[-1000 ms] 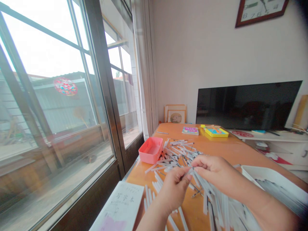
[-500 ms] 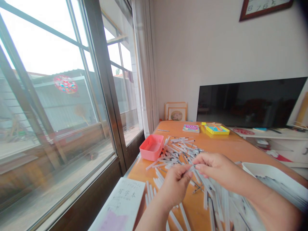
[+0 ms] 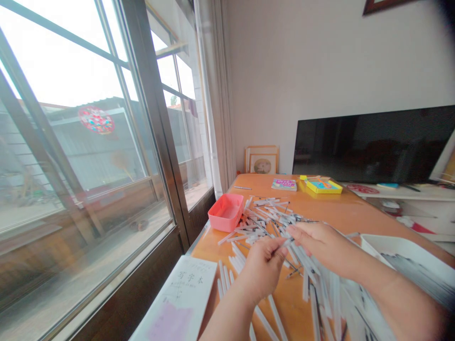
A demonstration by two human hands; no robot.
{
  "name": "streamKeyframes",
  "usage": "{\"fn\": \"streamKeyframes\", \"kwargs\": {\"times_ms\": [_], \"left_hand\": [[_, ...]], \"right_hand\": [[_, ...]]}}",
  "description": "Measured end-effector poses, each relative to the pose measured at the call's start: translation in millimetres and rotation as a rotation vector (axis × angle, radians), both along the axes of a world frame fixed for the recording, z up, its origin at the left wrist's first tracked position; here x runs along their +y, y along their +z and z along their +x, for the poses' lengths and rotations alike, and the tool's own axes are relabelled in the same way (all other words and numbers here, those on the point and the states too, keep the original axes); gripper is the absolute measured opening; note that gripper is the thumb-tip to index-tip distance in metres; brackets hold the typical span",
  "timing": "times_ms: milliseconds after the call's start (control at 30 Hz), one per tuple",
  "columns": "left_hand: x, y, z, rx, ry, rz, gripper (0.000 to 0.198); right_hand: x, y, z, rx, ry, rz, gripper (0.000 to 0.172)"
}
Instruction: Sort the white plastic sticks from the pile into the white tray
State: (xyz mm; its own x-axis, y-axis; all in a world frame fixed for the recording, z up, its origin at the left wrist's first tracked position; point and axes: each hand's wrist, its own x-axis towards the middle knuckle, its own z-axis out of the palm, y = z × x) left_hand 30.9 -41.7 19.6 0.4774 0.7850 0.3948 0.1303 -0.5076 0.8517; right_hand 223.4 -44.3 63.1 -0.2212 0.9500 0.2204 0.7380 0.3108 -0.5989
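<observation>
Over an orange wooden table (image 3: pixel 341 215), my left hand (image 3: pixel 262 270) and my right hand (image 3: pixel 316 245) meet above a heap of thin white pen tubes (image 3: pixel 270 220). Both are closed in a pinch on the same small white tube piece (image 3: pixel 286 243), fingertips nearly touching. More white tubes (image 3: pixel 322 298) lie under and beyond my right forearm. A pink plastic box (image 3: pixel 226 212) sits open just left of the heap, near the window edge.
A white exercise book (image 3: pixel 179 303) lies at the table's near left corner. A white tray (image 3: pixel 408 260) stands at the right. Small colourful books (image 3: pixel 283 184) and a yellow box (image 3: pixel 323 186) lie at the far end, before a dark TV screen (image 3: pixel 377 144).
The hands stay pinched together on the tube piece with hardly any movement. My head has tilted down slightly, so the clock has slid almost out of the top.
</observation>
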Motion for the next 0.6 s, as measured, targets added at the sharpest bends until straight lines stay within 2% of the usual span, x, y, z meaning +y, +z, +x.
{"fn": "streamKeyframes", "kwargs": {"times_ms": [67,167,300,433,600], "left_hand": [[0.2,-0.4,0.1,0.009,-0.005,0.005,0.035],[0.9,-2.1,0.3,0.043,0.014,0.039,0.033],[1.8,-4.7,1.1,0.056,0.051,0.062,0.031],[1.3,-3.4,1.1,0.046,0.04,0.051,0.032],[1.3,-4.3,0.9,0.054,0.04,0.054,0.033]], "right_hand": [[0.1,1.2,1.6,0.049,-0.001,-0.011,0.043],[0.7,-0.9,-0.1,0.009,-0.019,0.02,0.034],[3.2,-7.7,-4.2,-0.123,-0.108,0.095,0.039],[4.2,-7.3,-1.4,-0.083,-0.061,0.065,0.044],[2.1,-5.0,0.2,-0.065,-0.012,0.059,0.035]]}}
